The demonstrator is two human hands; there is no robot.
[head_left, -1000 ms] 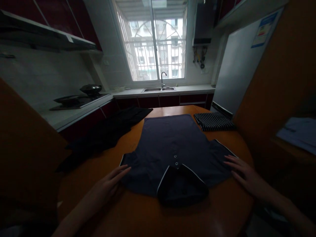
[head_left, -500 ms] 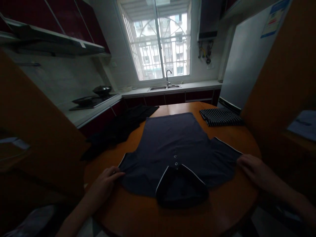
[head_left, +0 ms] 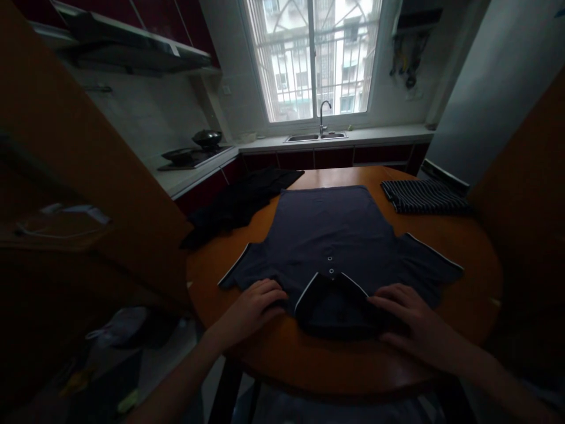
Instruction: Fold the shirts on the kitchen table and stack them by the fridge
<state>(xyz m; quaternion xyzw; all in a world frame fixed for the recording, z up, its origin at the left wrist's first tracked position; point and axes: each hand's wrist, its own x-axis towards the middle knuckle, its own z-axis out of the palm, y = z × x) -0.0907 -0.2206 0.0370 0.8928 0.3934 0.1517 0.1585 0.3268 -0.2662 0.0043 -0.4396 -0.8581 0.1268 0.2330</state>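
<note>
A dark blue-grey polo shirt [head_left: 326, 224] lies spread on the round wooden table [head_left: 309, 368], hem away from me. Its dark collar [head_left: 339, 330], edged in white, points toward me, with pale round buttons just beyond it. At the shoulder left of the collar, my left hand [head_left: 253, 309] rests on the shirt's edge, thumb apart from the fingers. My right hand [head_left: 412, 321] touches the collar's right side, its fingers stretched over the cloth and the thumb lower down. Both short sleeves, trimmed in white, lie out to the sides, clear of my hands.
A heap of black clothing [head_left: 241, 203] lies at the table's left edge. Folded striped cloth [head_left: 426, 197] sits at the far right. Beyond are a sink [head_left: 315, 137], a stove with a pan [head_left: 207, 138], and a fridge [head_left: 494, 100]. A wooden panel [head_left: 110, 194] stands on the left.
Both hands have let go of the sleeve ends and come inward to the collar area. The view has shifted, so the shirt appears farther right and higher.
</note>
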